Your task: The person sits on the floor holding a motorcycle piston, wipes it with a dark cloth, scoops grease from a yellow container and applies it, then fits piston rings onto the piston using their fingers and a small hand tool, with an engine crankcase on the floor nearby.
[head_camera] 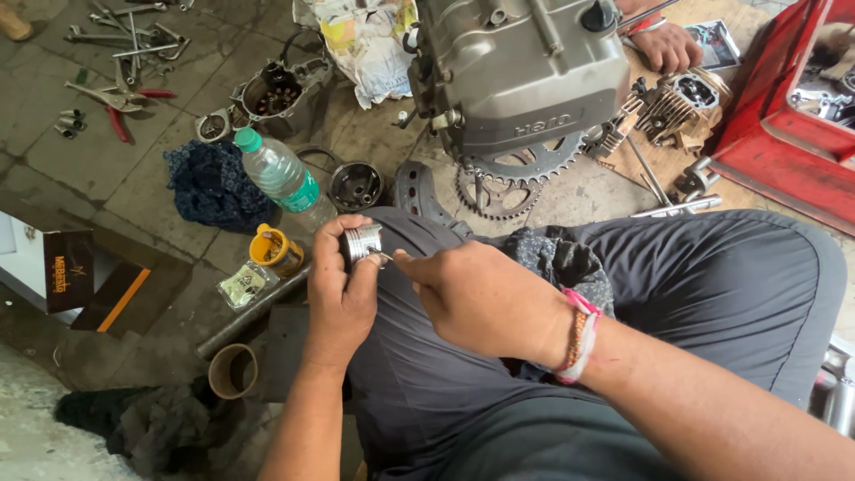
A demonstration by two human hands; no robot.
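Observation:
My left hand [340, 287] grips a small shiny metal piston [363, 240] above my knee, fingers wrapped round its side. My right hand [476, 298] comes in from the right, its fingertips pinched at the piston's edge; whether it holds a thin part there is too small to tell. A beaded band sits on my right wrist. I sit on the floor in dark grey trousers.
A grey engine block [521, 71] with sprockets [508, 178] stands ahead. A plastic water bottle [280, 175], dark chain heap [212, 187], yellow tin [274, 251], cardboard tube [233, 370] and scattered wrenches and pliers [125, 53] lie left. Another person's hand [666, 44] and a red toolbox [793, 116] are at right.

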